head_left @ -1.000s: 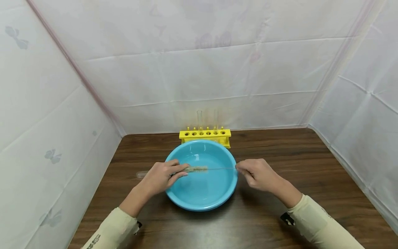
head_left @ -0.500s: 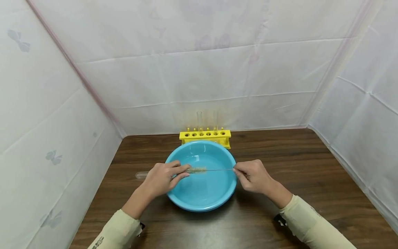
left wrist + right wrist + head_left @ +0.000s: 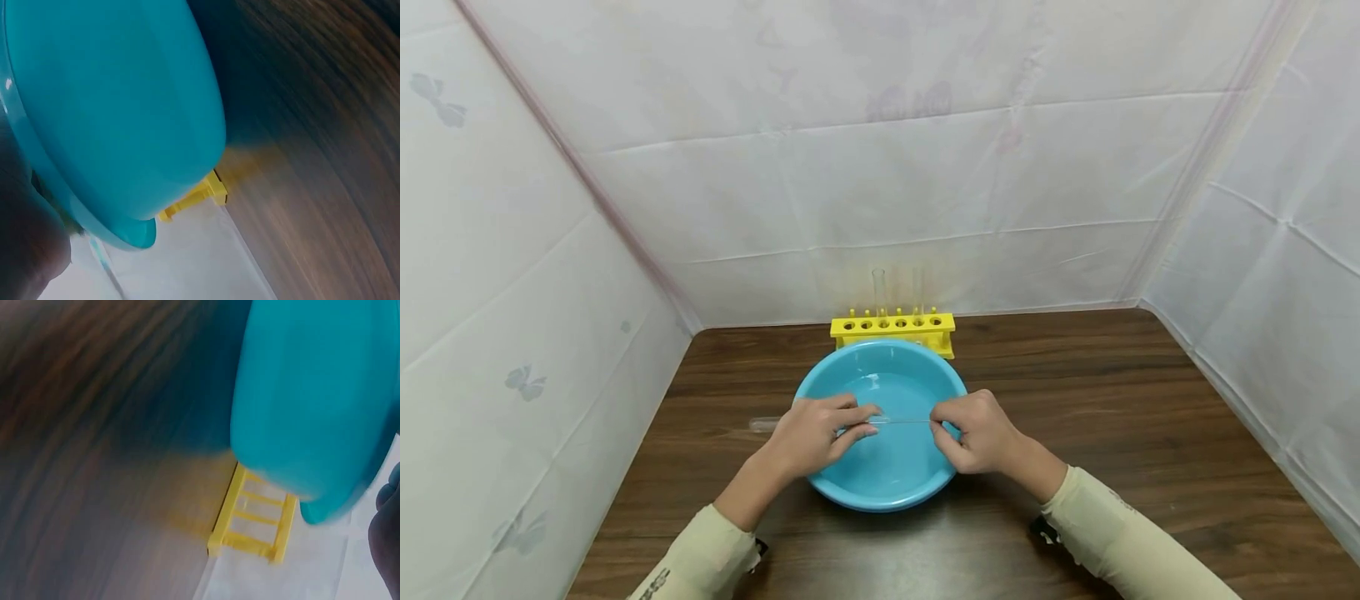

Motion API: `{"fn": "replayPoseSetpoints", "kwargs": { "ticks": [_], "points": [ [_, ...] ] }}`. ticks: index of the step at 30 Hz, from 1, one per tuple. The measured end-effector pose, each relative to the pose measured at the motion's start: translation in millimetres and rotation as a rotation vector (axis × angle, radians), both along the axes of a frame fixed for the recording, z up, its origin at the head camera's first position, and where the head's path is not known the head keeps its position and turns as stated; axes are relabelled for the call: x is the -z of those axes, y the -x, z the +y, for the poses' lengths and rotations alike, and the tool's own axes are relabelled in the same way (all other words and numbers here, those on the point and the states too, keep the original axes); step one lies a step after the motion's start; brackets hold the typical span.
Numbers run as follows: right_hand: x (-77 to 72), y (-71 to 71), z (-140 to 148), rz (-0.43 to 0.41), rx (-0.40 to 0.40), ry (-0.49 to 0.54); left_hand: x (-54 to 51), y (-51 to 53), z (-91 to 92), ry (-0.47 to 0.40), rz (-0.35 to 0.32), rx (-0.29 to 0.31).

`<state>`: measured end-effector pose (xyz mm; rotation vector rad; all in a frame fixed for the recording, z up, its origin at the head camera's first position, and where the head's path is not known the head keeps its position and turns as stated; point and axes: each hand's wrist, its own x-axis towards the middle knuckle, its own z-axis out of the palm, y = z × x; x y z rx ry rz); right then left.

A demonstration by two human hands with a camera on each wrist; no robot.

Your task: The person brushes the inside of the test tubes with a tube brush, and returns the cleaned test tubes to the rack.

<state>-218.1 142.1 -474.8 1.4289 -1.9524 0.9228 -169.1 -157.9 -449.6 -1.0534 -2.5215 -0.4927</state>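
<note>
Over the blue basin [image 3: 891,502] in the head view, my left hand [image 3: 808,435] grips a clear glass test tube [image 3: 764,424] lying almost level, its rounded end sticking out to the left. My right hand [image 3: 979,433] pinches the thin wire handle [image 3: 907,422] of a test tube brush at its right end. The wire runs into the tube's mouth beside my left fingertips. Its bristles are hidden, behind my left hand. In the left wrist view, my left hand [image 3: 31,237] shows darkly at the edge; my right hand [image 3: 389,531] is partly visible in the right wrist view.
Behind the basin stands a yellow test tube rack [image 3: 892,327] with two upright glass tubes [image 3: 880,292] in it. The dark wooden table [image 3: 1075,367] is enclosed by white sheeting [image 3: 865,183] at the back and sides. Water in the basin cannot be made out clearly.
My right hand has moved left toward my left hand, pushing the brush into the tube; the bristles seen earlier are now hidden. My left hand has shifted slightly right with the tube.
</note>
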Motion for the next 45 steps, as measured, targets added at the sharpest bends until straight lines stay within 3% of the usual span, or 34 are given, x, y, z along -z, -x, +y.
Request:
{"fn": "replayPoseSetpoints", "kwargs": {
  "ticks": [8, 19, 33, 40, 45],
  "points": [
    [-2.4, -4.1, -16.4, -0.018, 0.036, -0.006, -1.4, -0.2, 4.2, 0.006, -0.012, -0.039],
    [-5.2, -7.9, -34.1, -0.033, 0.052, -0.074, -0.7, 0.2, 11.4, 0.029, -0.017, -0.031],
    [-7.3, -8.5, -37.9, -0.150, 0.064, -0.183, 4.0, 1.4, 13.2, 0.075, 0.010, -0.040],
    [-6.0, -7.6, -37.7, -0.116, 0.048, -0.192, 4.0, -1.6, 11.2, 0.083, -0.006, -0.042],
    [-9.4, -5.2, -33.9, -0.017, 0.018, -0.194, 0.1, -5.6, 11.5, 0.048, -0.057, -0.020]
  ]
}}
